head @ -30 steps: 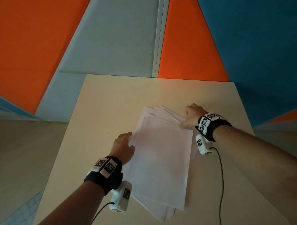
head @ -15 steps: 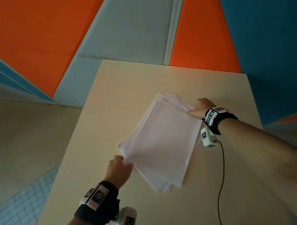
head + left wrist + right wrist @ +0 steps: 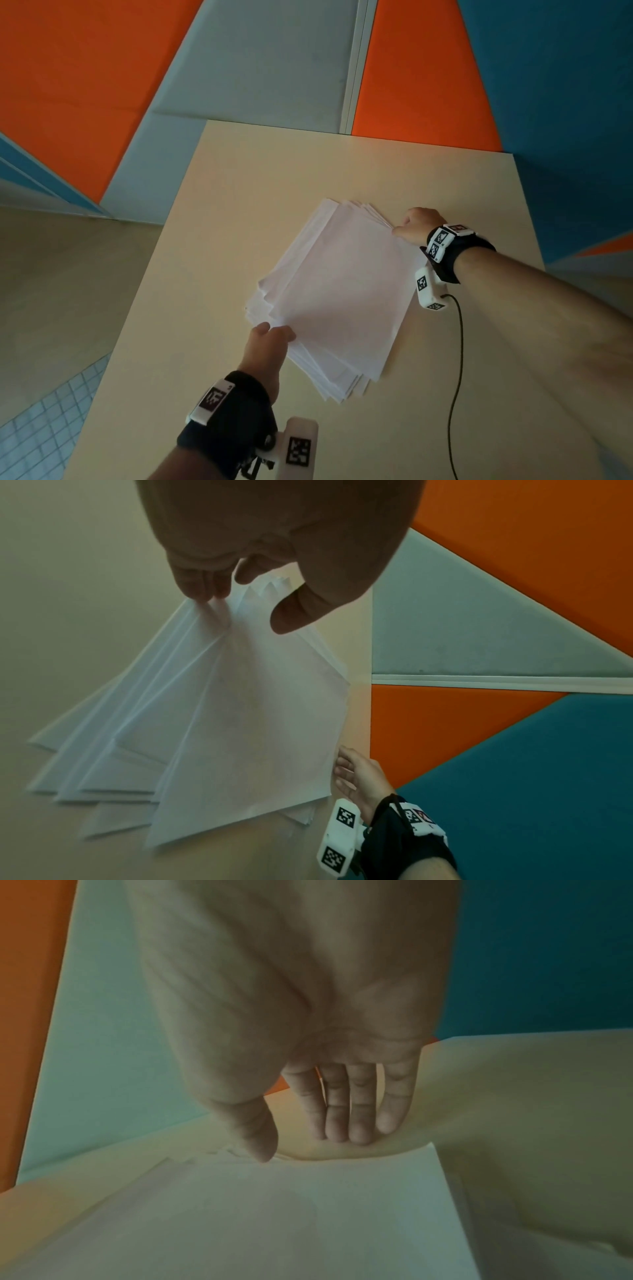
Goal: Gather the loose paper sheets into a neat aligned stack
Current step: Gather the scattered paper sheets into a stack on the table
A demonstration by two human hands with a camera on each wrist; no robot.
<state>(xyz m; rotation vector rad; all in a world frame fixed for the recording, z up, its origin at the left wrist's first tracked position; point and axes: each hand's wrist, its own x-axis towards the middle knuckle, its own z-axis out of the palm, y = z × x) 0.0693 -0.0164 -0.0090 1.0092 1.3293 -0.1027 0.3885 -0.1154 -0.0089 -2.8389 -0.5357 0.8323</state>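
Note:
Several white paper sheets [image 3: 335, 294] lie fanned in a loose, skewed pile on the beige table [image 3: 239, 192]. My left hand [image 3: 274, 331] is at the pile's near-left corner. In the left wrist view its curled fingers [image 3: 205, 588] and thumb [image 3: 294, 612] pinch that corner of the sheets [image 3: 246, 710], whose edges spread out stepwise. My right hand [image 3: 407, 226] is at the far-right corner. In the right wrist view its straight fingertips [image 3: 356, 1134] press down beside the sheets [image 3: 274, 1218] and its thumb [image 3: 260, 1148] touches their staggered edges.
A black cable [image 3: 459, 359] runs from the right wrist camera across the table's near right. The table's left edge [image 3: 147, 274] drops to the floor close to my left hand. Orange, grey and blue wall panels [image 3: 257, 68] stand behind the far edge.
My left hand has slid from the pile's left edge back to its near-left corner and taken hold there. The pile has turned on the table. The right hand stays at the far-right corner.

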